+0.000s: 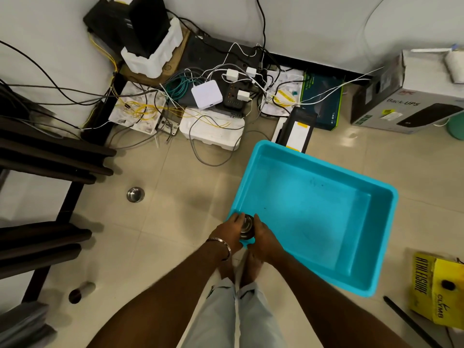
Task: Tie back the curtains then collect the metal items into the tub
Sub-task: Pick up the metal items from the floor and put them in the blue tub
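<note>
Underfoot, the beige tiled floor (190,222) runs up to a white wall (313,26). Sitting on it at an angle is a big turquoise tub (313,214), rectangular, with nothing that I can see inside it. Left of the tub stands dark slatted furniture (50,156), and beyond it, against the wall, lies a tangle of cables (200,96) with white chargers, a white router box (207,93) and foam packing. A grey Back-UPS carton (406,106) sits at the far right, and a yellow box (439,290) lies near the tub's right corner.

The person stands with both arms stretched down, bare feet just below the hands. The left hand (229,233), a metal bangle (221,243) on its wrist, and the right hand (263,241) are close together, fingers curled round a small steel bowl (247,228) from either side. The bowl is held right at the tub's near-left corner, over the rim.

A second steel bowl (135,194) rests on the tiles, well apart to the left of the tub. Nearer the furniture's foot, a small metal tumbler (80,292) lies on its side, blurred.
</note>
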### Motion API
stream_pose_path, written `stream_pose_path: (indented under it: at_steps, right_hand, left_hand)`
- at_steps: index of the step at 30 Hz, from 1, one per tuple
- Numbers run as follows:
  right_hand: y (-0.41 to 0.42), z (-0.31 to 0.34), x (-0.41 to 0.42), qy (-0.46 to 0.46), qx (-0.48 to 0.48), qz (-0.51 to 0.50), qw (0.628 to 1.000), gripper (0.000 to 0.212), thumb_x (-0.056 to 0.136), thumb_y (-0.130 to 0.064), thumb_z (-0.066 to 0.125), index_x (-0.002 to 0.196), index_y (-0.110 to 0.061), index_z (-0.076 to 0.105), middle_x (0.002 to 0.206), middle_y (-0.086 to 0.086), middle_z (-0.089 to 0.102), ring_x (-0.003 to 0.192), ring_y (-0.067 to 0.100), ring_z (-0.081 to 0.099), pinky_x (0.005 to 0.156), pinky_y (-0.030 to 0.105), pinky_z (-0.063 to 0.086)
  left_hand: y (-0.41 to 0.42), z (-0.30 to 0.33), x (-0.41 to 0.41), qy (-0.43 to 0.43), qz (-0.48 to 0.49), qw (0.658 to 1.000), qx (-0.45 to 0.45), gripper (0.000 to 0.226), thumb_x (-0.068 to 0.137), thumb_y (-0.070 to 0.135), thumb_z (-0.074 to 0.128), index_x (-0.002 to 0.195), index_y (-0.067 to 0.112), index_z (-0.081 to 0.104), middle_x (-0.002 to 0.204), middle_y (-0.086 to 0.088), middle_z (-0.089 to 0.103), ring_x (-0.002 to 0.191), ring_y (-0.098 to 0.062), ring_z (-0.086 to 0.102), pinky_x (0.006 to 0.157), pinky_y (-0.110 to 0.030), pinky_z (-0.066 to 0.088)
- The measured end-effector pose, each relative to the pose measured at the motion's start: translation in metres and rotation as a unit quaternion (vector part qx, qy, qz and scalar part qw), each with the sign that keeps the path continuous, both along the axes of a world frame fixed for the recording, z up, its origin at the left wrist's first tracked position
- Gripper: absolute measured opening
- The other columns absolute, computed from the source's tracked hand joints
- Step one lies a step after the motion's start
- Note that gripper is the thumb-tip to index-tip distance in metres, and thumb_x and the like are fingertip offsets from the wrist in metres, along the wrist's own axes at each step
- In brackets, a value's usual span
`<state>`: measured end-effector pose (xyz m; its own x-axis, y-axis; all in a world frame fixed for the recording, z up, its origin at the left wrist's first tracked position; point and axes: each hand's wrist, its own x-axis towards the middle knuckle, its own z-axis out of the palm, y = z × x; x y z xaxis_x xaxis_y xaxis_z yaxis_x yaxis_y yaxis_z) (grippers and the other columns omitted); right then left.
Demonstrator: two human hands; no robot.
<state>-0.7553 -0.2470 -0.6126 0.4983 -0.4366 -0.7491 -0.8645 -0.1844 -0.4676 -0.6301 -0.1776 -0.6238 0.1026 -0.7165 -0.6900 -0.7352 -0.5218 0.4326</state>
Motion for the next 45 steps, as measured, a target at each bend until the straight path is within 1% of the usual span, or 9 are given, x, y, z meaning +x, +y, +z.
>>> stream_pose_path:
  at_steps: [3,7,14,17,21,25,28,32,45]
  right_hand:
    - [0.0,0.007,0.001,-0.009,-0.016,-0.02,1.0,0.091,0.082,-0.013,0.073,0.153,-0.006,0.017,0.15,0.015,0.039,0.136,0.027,0.042,0.108,0.03,0.035]
    - [0.002,0.022,0.005,-0.009,-0.067,-0.023,0.997,0.083,0.086,-0.017,0.07,0.151,-0.001,0.02,0.15,0.019,0.036,0.136,0.031,0.041,0.108,0.033,0.036]
    - [0.012,0.057,0.021,-0.002,-0.112,0.024,0.993,0.085,0.088,-0.029,0.069,0.153,-0.008,0.019,0.152,0.015,0.034,0.136,0.031,0.04,0.111,0.04,0.034]
    - [0.019,0.071,0.031,-0.001,-0.128,0.048,0.991,0.079,0.091,-0.028,0.064,0.153,-0.009,0.019,0.151,0.015,0.036,0.134,0.03,0.043,0.11,0.037,0.035]
    - [0.034,0.096,0.05,-0.011,-0.16,0.104,0.982,0.07,0.095,-0.028,0.058,0.152,-0.009,0.021,0.15,0.013,0.038,0.134,0.028,0.043,0.112,0.034,0.032]
    - [0.048,0.115,0.071,-0.03,-0.168,0.177,0.969,0.073,0.093,-0.029,0.06,0.152,-0.014,0.02,0.151,0.013,0.037,0.134,0.031,0.043,0.109,0.04,0.036]
    - [0.062,0.13,0.092,-0.04,-0.162,0.227,0.959,0.077,0.092,-0.028,0.062,0.153,-0.019,0.017,0.152,0.011,0.035,0.132,0.03,0.045,0.105,0.043,0.044]
    - [0.086,0.143,0.114,-0.071,-0.168,0.287,0.941,0.078,0.092,-0.023,0.063,0.154,-0.018,0.016,0.153,0.012,0.034,0.132,0.029,0.046,0.102,0.038,0.045]
    - [0.239,0.156,0.204,-0.113,-0.174,0.558,0.803,0.077,0.09,-0.026,0.062,0.152,-0.01,0.018,0.142,0.017,0.042,0.124,0.035,0.05,0.097,0.041,0.044]
  left_hand:
    - [0.005,0.004,0.003,0.009,0.01,1.0,-0.014,0.089,0.085,0.014,0.071,0.155,0.014,0.016,0.162,-0.007,0.017,0.138,-0.029,0.04,0.114,-0.037,0.035]
    - [0.012,0.012,0.008,0.01,0.036,0.999,-0.037,0.087,0.085,0.015,0.069,0.155,0.016,0.018,0.16,-0.006,0.02,0.13,-0.03,0.05,0.109,-0.036,0.042]
    - [0.03,0.043,0.02,0.0,0.113,0.99,-0.083,0.08,0.09,0.024,0.064,0.154,0.017,0.017,0.153,-0.011,0.029,0.108,-0.032,0.062,0.09,-0.039,0.053]
    - [0.046,0.06,0.029,-0.012,0.133,0.987,-0.086,0.085,0.089,0.021,0.064,0.155,0.018,0.011,0.155,-0.013,0.025,0.11,-0.034,0.061,0.088,-0.038,0.053]
    - [0.077,0.08,0.045,-0.048,0.182,0.979,-0.073,0.09,0.091,0.026,0.065,0.156,0.02,0.003,0.161,-0.013,0.013,0.125,-0.034,0.053,0.1,-0.038,0.046]
    - [0.116,0.1,0.058,-0.073,0.227,0.968,-0.075,0.09,0.092,0.03,0.062,0.157,0.018,0.0,0.16,-0.014,0.012,0.119,-0.038,0.055,0.095,-0.038,0.046]
    - [0.152,0.113,0.064,-0.082,0.284,0.952,-0.072,0.091,0.092,0.03,0.061,0.157,0.019,-0.002,0.161,-0.013,0.008,0.117,-0.038,0.056,0.096,-0.038,0.047]
    - [0.198,0.129,0.063,-0.088,0.358,0.927,-0.064,0.092,0.092,0.031,0.062,0.156,0.022,-0.003,0.161,-0.012,0.008,0.12,-0.037,0.055,0.099,-0.041,0.047]
    - [0.385,0.135,0.065,-0.109,0.587,0.802,-0.017,0.095,0.091,0.033,0.062,0.156,0.025,-0.006,0.162,-0.01,0.006,0.121,-0.039,0.055,0.102,-0.042,0.045]
